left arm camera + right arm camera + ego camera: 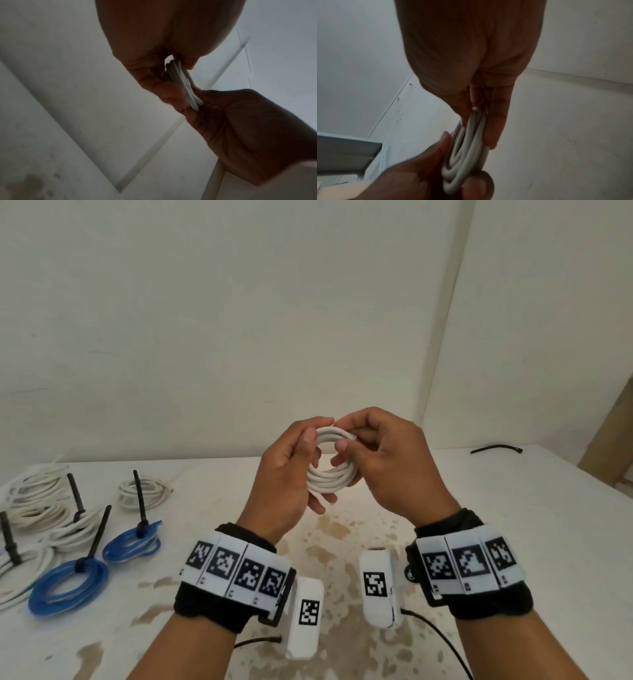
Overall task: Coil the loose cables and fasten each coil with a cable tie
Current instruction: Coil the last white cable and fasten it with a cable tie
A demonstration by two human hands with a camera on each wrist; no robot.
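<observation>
Partly hidden behind both palms, a white coil [330,463] of smooth round cable is held up above the table [513,525], near its middle. On the far left, several tied white coils [37,501] run off the frame edge, so their count is unclear; two glossy blue coils [68,587] lie just beside them, each cinched with a black tie [97,539] whose tail stands up. Left hand [291,470] grips the coil's left side, thumb pressed on top, fingers curled beneath; in the left wrist view the palm fills the upper frame and only a sliver of cable [185,83] shows, dim and blurred. Right hand [387,463] pinches the coil's upper right, thumb and forefinger clamped on the loops, the other fingers curled behind. From the right wrist the stacked loops [467,155] show edge-on; a cut end with a reddish core sits by the fingertips, hard to make out. Below the hands the tabletop is blotched with brown stains. On the right, open tabletop stretches to the far corner, where one loose black tie [496,448] lies near the wall [239,320].
</observation>
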